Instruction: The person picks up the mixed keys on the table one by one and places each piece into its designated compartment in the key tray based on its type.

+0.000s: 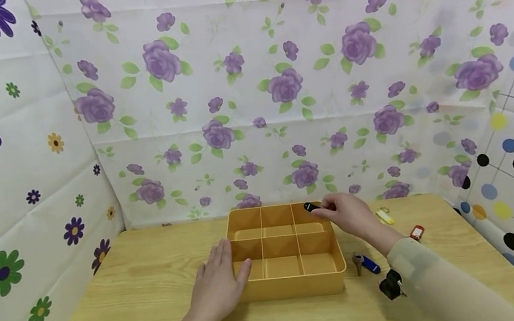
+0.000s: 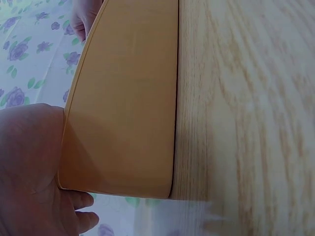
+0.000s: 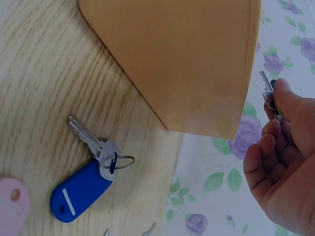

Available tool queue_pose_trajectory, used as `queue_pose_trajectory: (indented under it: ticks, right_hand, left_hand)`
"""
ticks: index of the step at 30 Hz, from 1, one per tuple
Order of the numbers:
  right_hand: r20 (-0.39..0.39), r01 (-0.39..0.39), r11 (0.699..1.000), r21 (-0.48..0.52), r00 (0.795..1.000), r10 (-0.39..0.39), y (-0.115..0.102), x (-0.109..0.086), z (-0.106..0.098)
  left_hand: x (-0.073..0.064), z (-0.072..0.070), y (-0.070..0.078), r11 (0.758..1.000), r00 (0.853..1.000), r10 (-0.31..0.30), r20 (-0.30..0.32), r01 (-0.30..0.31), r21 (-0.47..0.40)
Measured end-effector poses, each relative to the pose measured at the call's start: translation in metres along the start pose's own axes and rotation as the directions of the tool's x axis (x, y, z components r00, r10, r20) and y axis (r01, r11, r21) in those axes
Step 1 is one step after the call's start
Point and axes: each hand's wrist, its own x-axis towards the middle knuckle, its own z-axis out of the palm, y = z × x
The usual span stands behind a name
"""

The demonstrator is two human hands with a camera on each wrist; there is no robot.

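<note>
A yellow-orange organizer box (image 1: 292, 287) with several compartments sits on the table. My right hand (image 1: 348, 213) is over its back right corner and pinches a key (image 3: 269, 96) between thumb and fingers. The key's dark tag (image 1: 311, 207) with a white stripe overlaps the back right compartment; in the right wrist view the fingers hide most of this tag. At the box's front left corner rests my left hand (image 1: 218, 284), its fingers extended along the outer left side and its thumb over the rim. Two of its fingertips (image 2: 87, 221) show beyond the wall in the left wrist view.
Right of the box lie a key with a blue tag (image 3: 81, 191), a yellow tag (image 1: 384, 216) and a red tag (image 1: 417, 232). A pink tag (image 3: 14, 209) shows near the blue one. A dark device (image 1: 390, 285) sits at the right sleeve. Flowered cloth (image 1: 286, 88) hangs behind the table.
</note>
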Motion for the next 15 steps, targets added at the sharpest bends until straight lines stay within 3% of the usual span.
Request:
queue_pose_trajectory:
  ticks: [7,15]
  right_hand:
    - [0.001,-0.016,1.0,-0.013,1.0,0.016,-0.0029,0.0039,0.0045]
    - [0.009,-0.011,1.0,-0.02,1.0,0.011,-0.0069,0.0089,0.0068]
  left_hand:
    - [0.0003,-0.0016,-0.0001,1.0,1.0,-0.008,0.018,0.008,-0.009]
    - [0.001,-0.0021,0.0013,1.0,1.0,-0.002,-0.007,0.002,0.007]
